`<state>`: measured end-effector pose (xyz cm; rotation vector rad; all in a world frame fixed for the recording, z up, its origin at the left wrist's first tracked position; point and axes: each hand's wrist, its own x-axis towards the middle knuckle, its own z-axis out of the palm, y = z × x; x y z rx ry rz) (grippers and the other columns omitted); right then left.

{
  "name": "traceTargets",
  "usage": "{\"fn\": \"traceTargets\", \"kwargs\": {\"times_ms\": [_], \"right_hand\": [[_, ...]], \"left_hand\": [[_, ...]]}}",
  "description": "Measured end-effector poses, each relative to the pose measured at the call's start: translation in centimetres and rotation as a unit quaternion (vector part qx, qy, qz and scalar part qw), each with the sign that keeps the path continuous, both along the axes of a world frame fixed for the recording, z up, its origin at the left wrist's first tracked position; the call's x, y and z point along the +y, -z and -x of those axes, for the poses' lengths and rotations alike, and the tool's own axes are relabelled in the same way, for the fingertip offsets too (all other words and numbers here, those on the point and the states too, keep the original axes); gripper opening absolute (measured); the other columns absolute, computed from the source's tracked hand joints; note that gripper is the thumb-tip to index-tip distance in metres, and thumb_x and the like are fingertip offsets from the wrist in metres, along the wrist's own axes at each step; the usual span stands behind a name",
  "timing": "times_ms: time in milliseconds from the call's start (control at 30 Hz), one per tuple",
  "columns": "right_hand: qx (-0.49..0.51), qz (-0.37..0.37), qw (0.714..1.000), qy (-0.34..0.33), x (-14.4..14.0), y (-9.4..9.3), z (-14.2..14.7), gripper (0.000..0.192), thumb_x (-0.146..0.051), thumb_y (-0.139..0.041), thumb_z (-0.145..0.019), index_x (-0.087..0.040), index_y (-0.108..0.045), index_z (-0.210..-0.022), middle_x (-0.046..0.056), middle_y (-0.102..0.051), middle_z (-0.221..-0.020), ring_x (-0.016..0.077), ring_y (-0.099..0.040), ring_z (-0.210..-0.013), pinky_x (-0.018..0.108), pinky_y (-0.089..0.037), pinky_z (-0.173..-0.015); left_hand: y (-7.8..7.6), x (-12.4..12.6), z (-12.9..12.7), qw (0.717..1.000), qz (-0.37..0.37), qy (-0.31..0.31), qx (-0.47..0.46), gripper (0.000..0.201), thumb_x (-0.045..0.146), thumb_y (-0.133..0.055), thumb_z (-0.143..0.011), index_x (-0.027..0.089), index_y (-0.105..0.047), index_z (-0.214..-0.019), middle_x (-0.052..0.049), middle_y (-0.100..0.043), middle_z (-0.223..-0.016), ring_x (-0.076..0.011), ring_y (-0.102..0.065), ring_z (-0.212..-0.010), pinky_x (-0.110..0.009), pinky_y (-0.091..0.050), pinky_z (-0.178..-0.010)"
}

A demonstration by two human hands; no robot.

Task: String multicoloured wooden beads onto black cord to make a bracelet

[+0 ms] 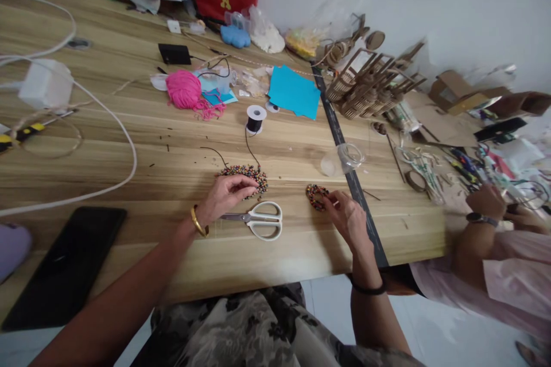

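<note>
My left hand rests on the wooden table, its fingertips pinching into a pile of small multicoloured beads. My right hand lies to the right and its fingertips hold a small beaded ring flat on the table. White-handled scissors lie between the two hands. A spool of black thread stands farther back, with its thread trailing down to the bead pile.
A pink yarn ball, blue paper, a clear cup and a wooden model lie behind. A black phone sits front left. White cable loops at left. Another person's hand works at right.
</note>
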<state>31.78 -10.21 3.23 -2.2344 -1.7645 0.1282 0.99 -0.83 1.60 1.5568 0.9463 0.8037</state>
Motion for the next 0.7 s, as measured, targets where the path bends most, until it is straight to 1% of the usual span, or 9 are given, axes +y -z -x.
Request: {"fn": "traceTargets", "kwargs": {"times_ms": [67, 133, 200, 300, 400, 533, 600, 700], "right_hand": [[-0.031, -0.002, 1.0, -0.002, 0.1, -0.5, -0.3, 0.023, -0.037, -0.053, -0.089, -0.02, -0.066, -0.08, 0.005, -0.067, -0.083, 0.0154, -0.06, -0.065, 0.025, -0.034, -0.056], [-0.04, -0.019, 0.999, 0.008, 0.5, -1.2, -0.6, 0.023, -0.036, -0.052, -0.09, -0.02, -0.065, -0.08, 0.005, -0.065, -0.084, 0.0144, -0.059, -0.065, 0.025, -0.033, -0.056], [-0.025, -0.035, 0.999, 0.007, 1.1, -1.9, -0.9, 0.023, -0.037, -0.052, -0.09, -0.019, -0.064, -0.081, 0.004, -0.064, -0.084, 0.0136, -0.058, -0.063, 0.025, -0.035, -0.058], [-0.006, -0.061, 0.998, -0.023, 2.3, -2.9, -0.6, 0.025, -0.037, -0.051, -0.09, -0.018, -0.064, -0.08, 0.004, -0.063, -0.083, 0.0128, -0.058, -0.062, 0.025, -0.037, -0.059], [0.016, -0.083, 0.993, -0.078, 3.8, -3.7, 0.7, 0.023, -0.037, -0.052, -0.091, -0.019, -0.064, -0.082, 0.004, -0.063, -0.085, 0.0135, -0.058, -0.063, 0.026, -0.039, -0.06], [0.043, -0.085, 0.98, -0.173, 5.5, -4.6, 3.6, 0.021, -0.033, -0.052, -0.092, -0.019, -0.064, -0.084, 0.005, -0.063, -0.085, 0.0132, -0.057, -0.063, 0.026, -0.041, -0.062], [0.052, -0.078, 0.973, -0.21, 6.3, -4.7, 5.3, 0.019, -0.03, -0.05, -0.094, -0.018, -0.063, -0.086, 0.005, -0.063, -0.085, 0.0128, -0.057, -0.063, 0.026, -0.041, -0.062], [0.07, -0.078, 0.955, -0.279, 7.3, -4.1, 7.6, 0.017, -0.028, -0.05, -0.095, -0.018, -0.062, -0.09, 0.004, -0.062, -0.085, 0.0124, -0.057, -0.065, 0.024, -0.042, -0.062]], "left_hand": [[-0.1, 0.0, 0.0, 1.0, 0.0, 0.0, 0.002, 0.025, 0.035, -0.065, -0.077, 0.013, -0.072, -0.087, -0.009, -0.075, -0.086, -0.0189, -0.067, -0.078, -0.028, -0.052, -0.07], [-0.2, 0.0, 0.0, 1.0, 0.004, 0.001, 0.009, 0.025, 0.035, -0.065, -0.077, 0.013, -0.072, -0.088, -0.008, -0.075, -0.087, -0.0192, -0.067, -0.079, -0.028, -0.052, -0.071], [-0.3, 0.0, 0.0, 1.0, 0.007, 0.002, 0.016, 0.025, 0.035, -0.066, -0.077, 0.013, -0.072, -0.088, -0.009, -0.075, -0.087, -0.0196, -0.068, -0.08, -0.029, -0.052, -0.071], [-0.4, 0.0, 0.1, 1.0, 0.004, -0.004, 0.019, 0.025, 0.035, -0.066, -0.077, 0.013, -0.072, -0.088, -0.009, -0.075, -0.086, -0.019, -0.068, -0.078, -0.028, -0.052, -0.071], [-0.2, 0.2, 0.1, 1.0, 0.004, -0.019, 0.008, 0.025, 0.035, -0.067, -0.077, 0.013, -0.072, -0.088, -0.008, -0.076, -0.083, -0.018, -0.068, -0.074, -0.027, -0.053, -0.068], [0.3, 0.5, 0.3, 0.999, 0.015, -0.04, -0.004, 0.026, 0.037, -0.066, -0.078, 0.014, -0.072, -0.088, -0.008, -0.075, -0.08, -0.0168, -0.068, -0.071, -0.027, -0.054, -0.066], [0.5, 0.6, 0.3, 0.998, 0.02, -0.051, -0.021, 0.027, 0.038, -0.067, -0.077, 0.013, -0.071, -0.087, -0.008, -0.075, -0.08, -0.0165, -0.068, -0.072, -0.027, -0.054, -0.067], [0.6, 0.7, 0.5, 0.997, 0.028, -0.06, -0.041, 0.028, 0.039, -0.067, -0.078, 0.012, -0.07, -0.087, -0.008, -0.075, -0.081, -0.0163, -0.068, -0.073, -0.026, -0.054, -0.068]]}}
